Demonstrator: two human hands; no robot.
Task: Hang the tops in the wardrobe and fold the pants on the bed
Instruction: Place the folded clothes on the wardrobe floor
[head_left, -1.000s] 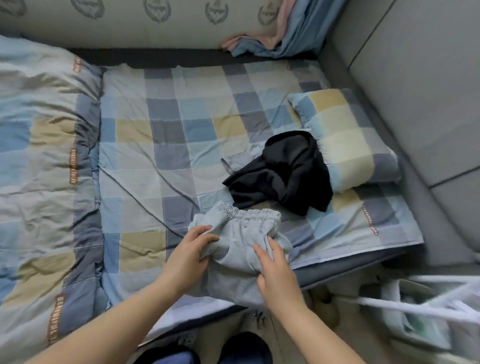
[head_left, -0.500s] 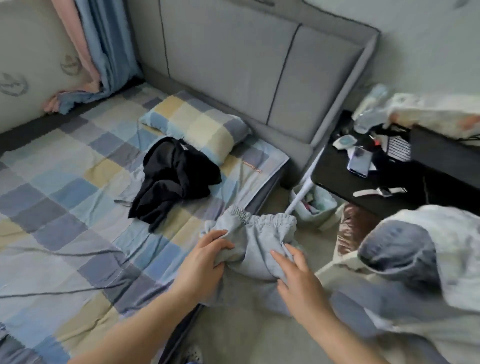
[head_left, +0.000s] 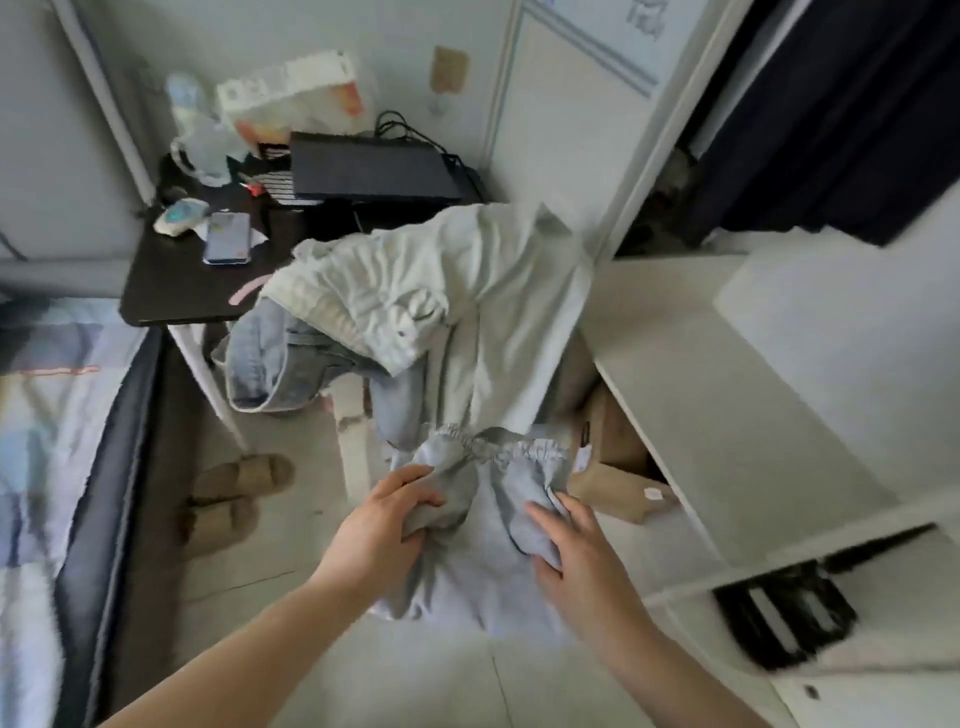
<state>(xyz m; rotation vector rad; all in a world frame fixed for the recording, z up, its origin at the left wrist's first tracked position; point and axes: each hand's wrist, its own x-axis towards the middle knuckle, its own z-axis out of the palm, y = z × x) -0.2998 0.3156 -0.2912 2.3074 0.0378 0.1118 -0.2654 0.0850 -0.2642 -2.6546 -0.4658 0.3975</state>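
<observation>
While gripped: crumpled pale-blue pants (head_left: 488, 525)

The light grey pants (head_left: 467, 525), gripped a second ago over the checked bed (head_left: 47, 467), have been carried off it in both hands (head_left: 379, 530) and are now held above the floor (head_left: 291, 587) before a heap of clothes (head_left: 415, 312) beside the dark table (head_left: 176, 280).

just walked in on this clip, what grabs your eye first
Two bare hands at bottom centre hold light grey pants by the elastic waistband, the left hand and right hand each gripping a side. Just behind them a heap of pale clothes spills beside a cluttered dark desk.
</observation>
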